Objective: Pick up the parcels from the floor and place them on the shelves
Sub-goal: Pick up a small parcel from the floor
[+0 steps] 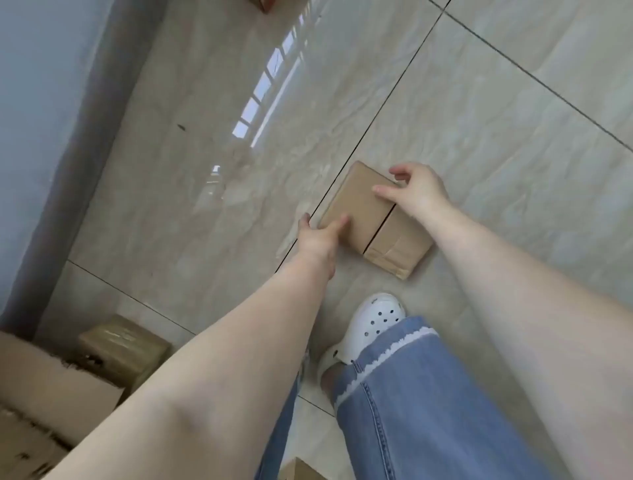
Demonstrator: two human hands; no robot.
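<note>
A flat brown cardboard parcel (363,219) lies on the glossy tiled floor (205,154), with tape across its near end. My left hand (320,238) touches its left edge, fingers resting on the top face. At the far right side my right hand (416,190) lies with fingers spread over the parcel's top and edge. The parcel still rests on the floor. No shelf is in view.
A taped brown box (120,349) sits at the lower left beside larger cardboard (44,401). Another box corner (298,471) shows at the bottom edge, one more at the top (262,4). My white clog (373,322) stands just below the parcel. A grey wall (41,120) runs along the left.
</note>
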